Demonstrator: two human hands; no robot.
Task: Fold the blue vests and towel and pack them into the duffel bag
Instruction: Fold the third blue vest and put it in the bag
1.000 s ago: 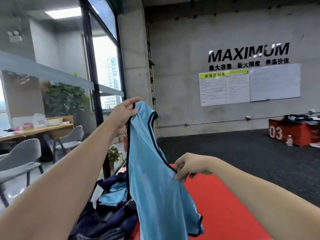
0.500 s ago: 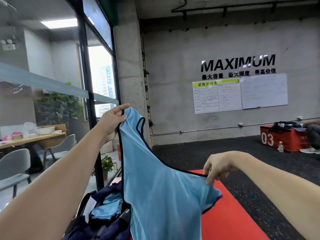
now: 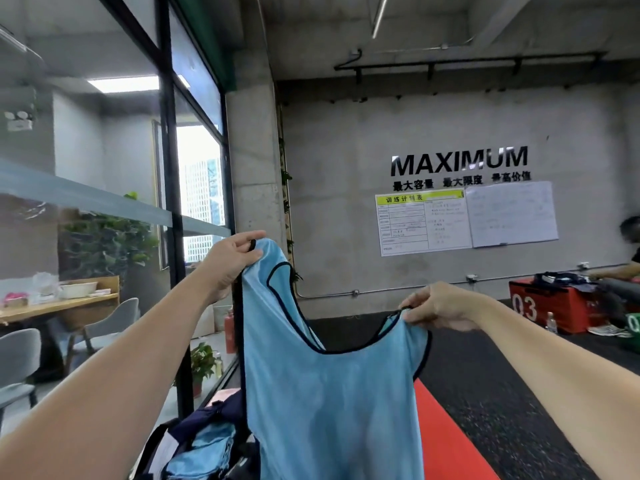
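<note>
Nearest, low left: the dark duffel bag point(image 3: 194, 441) lies open on the red mat point(image 3: 446, 441), more light-blue cloth already seen inside. Above it, one blue vest point(image 3: 332, 393) is held up in the air. The left hand point(image 3: 230, 259) pinches one shoulder strap high; the right hand point(image 3: 438, 311) pinches the other strap, lower, fingers closed on the trim. Against a second ago, the right hand is moved outward, and the vest, bunched then, is now spread with its neckline open. Judged: the vest is squared up, ready for folding, not yet folded or packed. Far: a concrete wall with a whiteboard point(image 3: 510, 214).
</note>
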